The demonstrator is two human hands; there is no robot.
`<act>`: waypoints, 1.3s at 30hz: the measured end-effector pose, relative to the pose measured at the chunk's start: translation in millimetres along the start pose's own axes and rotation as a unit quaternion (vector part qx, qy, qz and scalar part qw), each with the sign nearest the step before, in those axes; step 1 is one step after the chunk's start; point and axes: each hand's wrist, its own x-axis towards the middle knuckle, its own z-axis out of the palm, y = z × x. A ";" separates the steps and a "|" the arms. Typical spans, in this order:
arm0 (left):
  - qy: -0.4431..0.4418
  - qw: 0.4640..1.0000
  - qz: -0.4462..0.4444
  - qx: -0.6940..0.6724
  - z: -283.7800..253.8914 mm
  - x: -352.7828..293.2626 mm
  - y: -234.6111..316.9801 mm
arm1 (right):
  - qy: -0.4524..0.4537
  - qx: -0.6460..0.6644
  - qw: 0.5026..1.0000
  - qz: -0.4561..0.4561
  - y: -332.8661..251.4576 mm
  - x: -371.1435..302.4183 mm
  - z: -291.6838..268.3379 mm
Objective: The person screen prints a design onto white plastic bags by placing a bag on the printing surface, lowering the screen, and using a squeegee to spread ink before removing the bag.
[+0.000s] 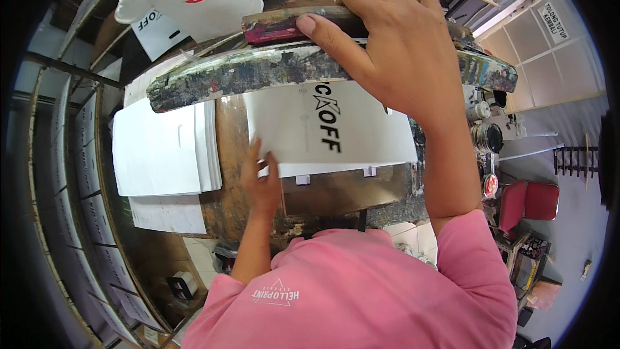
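Note:
My right hand (397,48) is closed over a paint-stained wooden squeegee bar (274,33) with a purple end; the thumb lies across it and the other fingertips are hidden behind. Just in front runs the thick, paint-crusted edge of a wooden frame (226,72), raised above the worktable. Below it lies a white printed sheet (278,123) with bold black lettering, its far part hidden by the frame. My left hand (261,181) is at the sheet's near left corner, fingers apart; whether they touch it I cannot tell.
A stack of white sheets (158,148) lies left on the brown worktable (232,155). Two small white tabs, one a left stop (303,180), line the sheet's near edge. Racks of printed sheets (103,220) stand left. Ink cans (485,137) and a red chair (539,200) are right.

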 end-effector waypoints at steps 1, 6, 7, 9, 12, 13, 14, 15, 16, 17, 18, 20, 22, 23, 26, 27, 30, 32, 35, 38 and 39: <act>0.009 1.000 0.016 0.006 -18.1 7.3 -3.0 | 0.015 0.004 1.000 -0.007 0.4 1.4 2.3; 0.031 0.996 -0.081 -0.012 -138.4 53.9 -44.8 | -0.010 0.030 0.999 0.020 1.6 -1.7 0.3; 0.028 0.998 -0.055 0.012 -165.1 62.9 -66.9 | -0.019 0.030 0.999 0.030 -2.6 -4.0 -0.5; 0.025 0.999 -0.014 0.038 -215.4 80.7 -110.4 | -0.020 0.027 0.999 0.029 -7.1 -9.7 -1.0; 0.058 0.996 -0.015 0.066 -274.3 109.9 -150.1 | -0.014 0.022 0.999 0.027 -13.9 -18.4 -1.1; 0.056 0.992 -0.030 0.106 -287.6 121.3 -160.0 | -0.033 0.009 0.999 0.037 -16.4 -20.8 -3.4; 0.053 0.987 -0.043 0.145 -298.6 133.9 -167.4 | -0.036 0.002 0.999 0.041 -17.6 -23.3 -4.5; 0.052 0.980 -0.058 0.183 -312.6 146.3 -176.2 | -0.038 -0.003 0.998 0.043 -18.6 -26.2 -4.1; 0.095 0.959 -0.006 0.269 -344.9 150.1 -199.7 | -0.037 0.004 0.999 0.039 -21.3 -27.1 -5.5; 0.143 0.919 0.039 0.365 -393.4 142.2 -226.2 | -0.027 0.027 0.999 0.029 -23.6 -27.2 -5.9; 0.176 0.871 0.087 0.450 -421.1 144.3 -235.9 | -0.025 0.043 0.998 0.027 -22.8 -27.0 -5.3; 0.168 0.872 -0.135 0.439 -395.1 167.3 -227.9 | -0.037 0.032 0.998 0.032 -24.5 -31.9 -2.5; 0.146 0.883 -0.241 0.377 -319.0 194.4 -170.1 | -0.036 0.007 0.998 0.055 -28.7 -37.9 -7.5; 0.216 0.889 0.058 0.401 -333.5 163.6 -192.1 | -0.024 0.042 0.998 0.041 -41.4 -32.8 -10.7; -0.262 0.959 0.078 -0.073 -145.1 84.6 -6.0 | -0.041 0.003 0.996 0.085 -30.2 -68.0 -3.3; -0.327 0.909 0.057 -0.254 -126.7 37.3 41.4 | -0.051 -0.009 0.997 0.057 -36.7 -81.4 1.9; -0.233 0.763 -0.162 -0.581 -81.1 -51.3 74.9 | -0.225 0.028 0.973 0.045 -55.4 -140.7 24.2; -0.149 0.706 -0.333 -0.606 -69.7 -74.2 64.1 | -0.277 0.066 0.958 0.002 -46.2 -200.3 50.8; -0.151 0.689 -0.448 -0.549 -52.1 -108.4 -18.0 | -0.254 0.114 0.960 -0.002 -45.7 -274.9 103.5; -0.195 0.678 -0.476 -0.525 -35.5 -115.1 -75.1 | -0.284 0.174 0.942 0.035 -59.3 -329.6 141.0; -0.213 0.673 -0.477 -0.523 -31.6 -114.5 -80.0 | -0.279 0.163 0.946 0.022 -64.4 -344.4 148.3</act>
